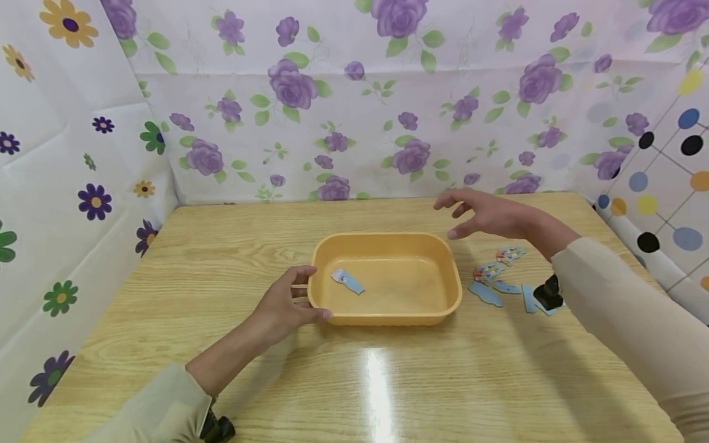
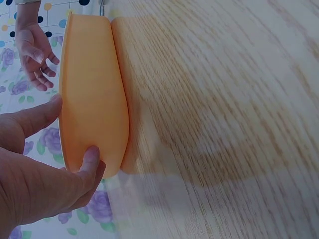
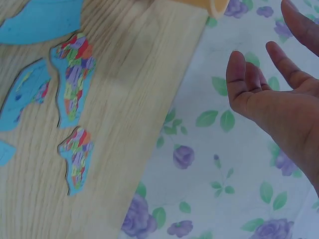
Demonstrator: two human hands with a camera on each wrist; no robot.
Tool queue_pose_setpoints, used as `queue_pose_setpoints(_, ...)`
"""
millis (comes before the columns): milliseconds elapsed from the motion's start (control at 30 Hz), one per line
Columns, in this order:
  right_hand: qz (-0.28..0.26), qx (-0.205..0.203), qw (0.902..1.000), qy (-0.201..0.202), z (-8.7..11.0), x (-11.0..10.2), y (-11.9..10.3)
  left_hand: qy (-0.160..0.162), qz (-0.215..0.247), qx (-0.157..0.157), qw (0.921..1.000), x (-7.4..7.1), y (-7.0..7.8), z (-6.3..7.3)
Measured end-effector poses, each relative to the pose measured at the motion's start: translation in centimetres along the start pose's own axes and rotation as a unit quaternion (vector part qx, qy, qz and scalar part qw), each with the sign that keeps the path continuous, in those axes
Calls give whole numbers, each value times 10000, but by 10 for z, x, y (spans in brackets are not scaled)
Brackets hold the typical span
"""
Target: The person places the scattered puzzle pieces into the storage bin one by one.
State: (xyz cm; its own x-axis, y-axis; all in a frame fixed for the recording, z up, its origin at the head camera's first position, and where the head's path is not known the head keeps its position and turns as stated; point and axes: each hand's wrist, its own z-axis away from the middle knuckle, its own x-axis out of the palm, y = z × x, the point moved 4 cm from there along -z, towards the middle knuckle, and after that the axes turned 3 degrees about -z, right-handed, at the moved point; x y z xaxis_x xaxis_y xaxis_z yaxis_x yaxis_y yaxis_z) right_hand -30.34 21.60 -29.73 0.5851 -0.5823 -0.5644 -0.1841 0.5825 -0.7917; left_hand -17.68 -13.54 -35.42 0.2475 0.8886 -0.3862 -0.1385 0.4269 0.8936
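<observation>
Right here, my left hand (image 1: 285,304) grips the left end of a yellow-orange, rectangular plastic tub with rounded corners (image 1: 404,283), the thumb at its near left corner and the fingers along the rim and outer wall. My right hand (image 1: 484,213) hangs in the air just beyond the tub's far right corner, its fingers relaxed, slightly bent and parted around empty space. Inside the tub, left of the middle, a small, flat, light-blue piece with a whitish end (image 1: 349,281) lies aslant on the floor. The other flat pieces lie on the tabletop to the right of the tub: two blue-edged pieces covered in multicoloured patches (image 1: 511,255), and several mostly light-blue pieces (image 1: 485,294) nearer to me, one partly hidden behind the black device on my right wrist (image 1: 548,293). The tub stands on a pale wood-grain table (image 1: 421,381), whose near part carries a bright streak of reflected light. Both my arms are in beige sleeves (image 1: 615,320). Behind the table hangs a white cloth printed with purple roses (image 1: 343,160); a white cloth with purple, yellow and green flowers (image 1: 61,184) covers the left side, and one with coloured dots (image 1: 664,184) the right.
</observation>
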Motion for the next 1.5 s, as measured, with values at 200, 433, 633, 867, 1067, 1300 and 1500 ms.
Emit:
queue_pose_setpoints(200,201,154,9996,105,12,-6,11,11,-4,0,10000,0,0,0)
queue_pose_setpoints(433,369,242,9987,250,23,-13,23,8,5,44,10000,0,-1,-1)
queue_pose_setpoints(633,411,271,9983,297,32,-19,36,-5,14,85,10000,0,0,-1)
queue_pose_setpoints(867,323,376,9984,278,46,-25,55,-26,19,76,10000,0,-1,-1)
queue_pose_setpoints(1067,323,424,9982,283,57,-31,66,-16,8,96,10000,-1,0,0)
queue_pose_setpoints(1300,465,558,9968,333,68,-34,74,-1,-10,57,10000,0,-1,-2)
queue_pose_setpoints(1500,604,675,9952,363,86,-38,84,-36,0,81,10000,0,0,-1)
